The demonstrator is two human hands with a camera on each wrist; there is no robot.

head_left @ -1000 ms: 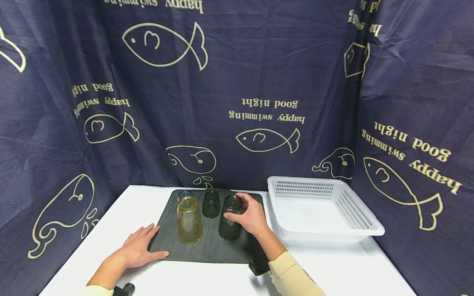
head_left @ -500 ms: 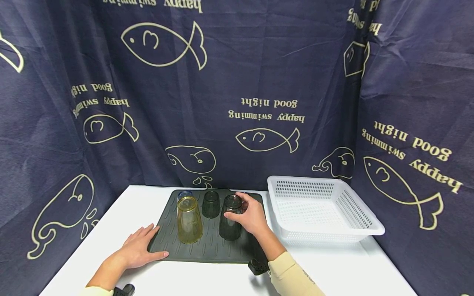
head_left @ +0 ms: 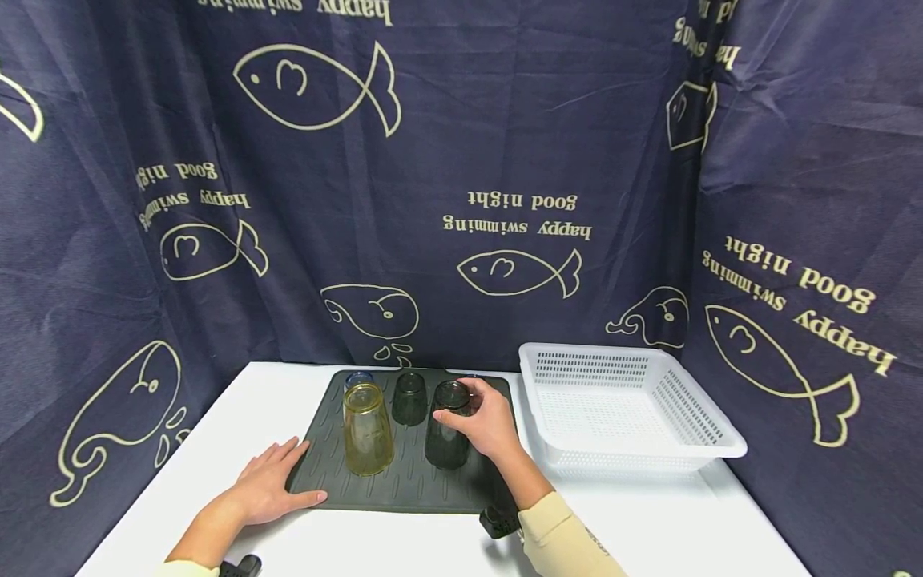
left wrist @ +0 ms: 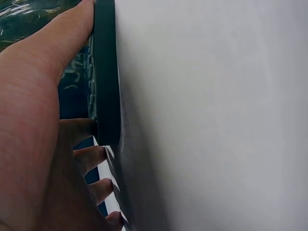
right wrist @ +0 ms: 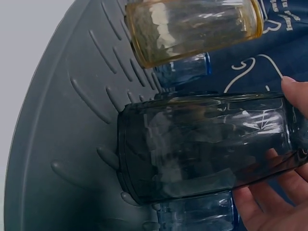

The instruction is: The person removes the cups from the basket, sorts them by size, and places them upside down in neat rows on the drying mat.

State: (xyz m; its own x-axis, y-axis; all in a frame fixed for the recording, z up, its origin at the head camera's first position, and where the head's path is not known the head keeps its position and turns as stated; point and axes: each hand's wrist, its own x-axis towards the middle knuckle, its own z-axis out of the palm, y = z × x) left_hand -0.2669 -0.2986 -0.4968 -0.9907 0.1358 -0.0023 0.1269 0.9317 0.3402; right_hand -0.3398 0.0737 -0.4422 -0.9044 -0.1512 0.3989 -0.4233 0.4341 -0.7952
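Note:
My right hand grips a tall dark grey glass near its upper end, thumb on one side and fingers round the other. The glass stands upside down on a dark ribbed drying mat; its rim is down at the mat in the right wrist view. My left hand rests with fingers spread at the mat's front left corner, its thumb on the mat's edge. A tall yellow glass stands inverted left of the dark one. Behind them are a shorter dark glass and a blue glass.
A white perforated plastic basket stands on the white table, right of the mat. Another blue glass is mostly hidden behind the dark grey glass. A navy curtain with fish drawings encloses the table's back and sides.

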